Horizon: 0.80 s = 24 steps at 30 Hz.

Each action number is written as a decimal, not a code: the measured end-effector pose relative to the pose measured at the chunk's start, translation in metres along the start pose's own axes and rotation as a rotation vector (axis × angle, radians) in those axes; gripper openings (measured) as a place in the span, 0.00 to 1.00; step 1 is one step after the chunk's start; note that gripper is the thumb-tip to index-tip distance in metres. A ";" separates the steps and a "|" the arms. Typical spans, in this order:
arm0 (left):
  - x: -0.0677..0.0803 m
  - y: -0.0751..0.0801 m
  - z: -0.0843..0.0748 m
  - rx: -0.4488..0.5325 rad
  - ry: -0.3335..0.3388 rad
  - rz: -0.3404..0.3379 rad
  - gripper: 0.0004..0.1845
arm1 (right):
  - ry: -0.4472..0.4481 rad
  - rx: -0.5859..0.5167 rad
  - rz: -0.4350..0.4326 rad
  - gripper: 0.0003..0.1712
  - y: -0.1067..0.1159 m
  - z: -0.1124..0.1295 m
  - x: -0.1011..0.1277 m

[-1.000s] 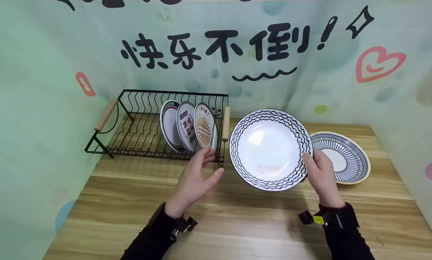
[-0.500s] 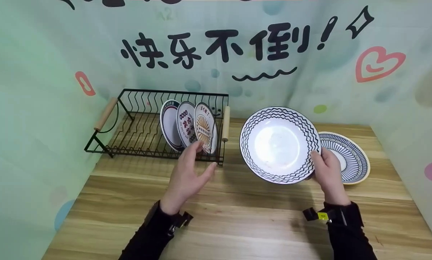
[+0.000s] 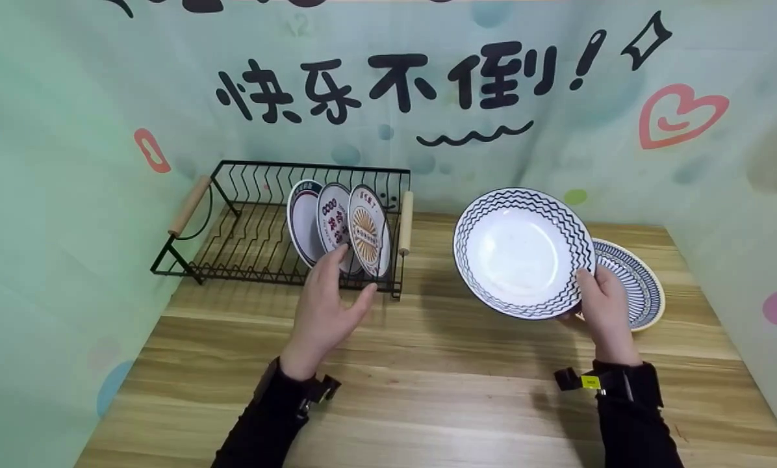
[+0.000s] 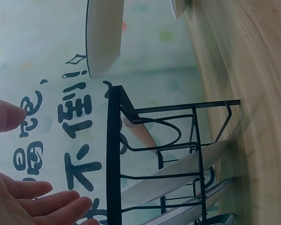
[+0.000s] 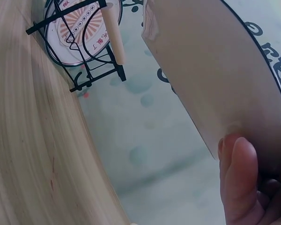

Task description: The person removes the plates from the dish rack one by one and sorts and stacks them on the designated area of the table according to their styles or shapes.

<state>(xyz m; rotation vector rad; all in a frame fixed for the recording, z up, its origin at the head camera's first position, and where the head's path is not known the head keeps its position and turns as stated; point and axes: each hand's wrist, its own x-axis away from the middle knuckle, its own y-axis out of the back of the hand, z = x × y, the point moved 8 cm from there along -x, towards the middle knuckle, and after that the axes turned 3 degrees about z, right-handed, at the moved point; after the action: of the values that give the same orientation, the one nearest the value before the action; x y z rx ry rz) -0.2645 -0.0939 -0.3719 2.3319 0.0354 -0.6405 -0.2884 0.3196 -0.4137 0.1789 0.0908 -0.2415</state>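
Rack is the thing to steer by, a black wire one with wooden handles sitting at the far left of the wooden table, and it holds three plates standing on edge in its right-hand slots, with the slots to their left showing only bare wire. Left hand floats just in front of the rack's right end, fingers straight and spread, gripping nothing; whether the fingertips actually touch the nearest standing plate I can't tell. Off to the right of the rack, well apart from it, the right hand pinches the lower right rim of a white plate with a black zigzag border, thumb on the face, holding it tilted up in the air above the table. The right wrist view shows that thumb flat against the plate, so the grip looks solid enough. If it were me, I'd keep the thumb pressed like that, turn the plate fully on edge before it gets anywhere near the wires, and use the free hand to steady the standing ones so nothing clinks. Further right of the rack, partly hidden behind the held plate, a blue striped plate lies flat on the table.
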 end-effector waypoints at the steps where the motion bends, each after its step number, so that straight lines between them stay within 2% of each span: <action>1: -0.001 0.000 0.001 0.003 0.005 -0.001 0.40 | 0.006 -0.004 -0.007 0.13 0.001 0.000 -0.001; 9: -0.005 0.003 0.010 -0.006 0.020 -0.015 0.40 | 0.010 0.028 -0.048 0.14 0.013 -0.006 -0.006; 17: -0.007 0.007 0.023 0.010 0.097 0.003 0.41 | -0.042 -0.006 -0.040 0.13 0.019 -0.017 -0.009; 24: -0.008 0.013 0.031 0.021 0.143 0.001 0.42 | -0.072 0.022 -0.025 0.14 0.023 -0.022 -0.009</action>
<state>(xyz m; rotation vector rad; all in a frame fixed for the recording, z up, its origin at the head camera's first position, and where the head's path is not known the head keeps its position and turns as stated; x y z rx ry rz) -0.2827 -0.1223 -0.3790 2.3936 0.0929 -0.4744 -0.2932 0.3481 -0.4309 0.1909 0.0188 -0.2741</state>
